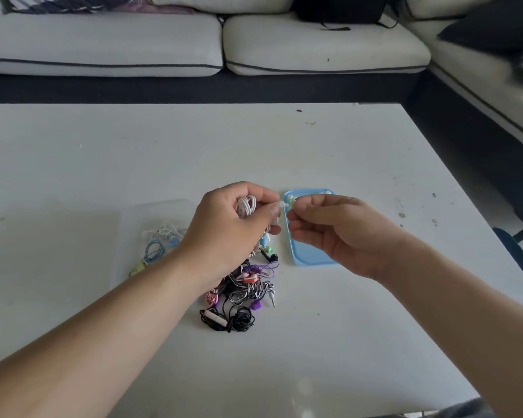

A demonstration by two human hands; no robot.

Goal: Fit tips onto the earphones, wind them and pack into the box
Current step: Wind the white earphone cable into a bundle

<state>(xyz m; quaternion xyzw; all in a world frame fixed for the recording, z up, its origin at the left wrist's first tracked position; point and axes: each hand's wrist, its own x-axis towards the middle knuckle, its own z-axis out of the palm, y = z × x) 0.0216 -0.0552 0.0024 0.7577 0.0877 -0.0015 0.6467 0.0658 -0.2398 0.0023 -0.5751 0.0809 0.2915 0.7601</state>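
Over the middle of the tabletop [284,146]: two bare hands meet just above the surface, their fingertips almost touching.
Left hand [233,227]: the fingers are curled round a wound white cord [247,205]. Thumb and forefinger pinch its white earbud [280,204], which pokes out toward the other hand.
Right hand [341,233]: thumb and forefinger are pressed together on a small pale green tip [291,201], and the other fingers are loosely bent beneath. The tip sits right against the earbud. From here I cannot tell whether it is seated on it.
Blue tray [308,254]: lies flat on the tabletop, partly under the right hand. A few loose white tips [290,196] rest at its far end.
Clear box [127,236]: stands on the tabletop just left of the left forearm. Inside lie packed earphones [163,236] in white, blue and yellow-green.
Loose pile [245,291]: a tangle of black, striped, purple and pink earphones lies on the tabletop between the box and the tray, partly hidden by the left wrist.
Sofa [103,43]: pale cushions with dark piping run along the far side of the tabletop and turn the corner on the right.
Black bag [338,7]: sits on the sofa at the back, one strap trailing onto the cushion.
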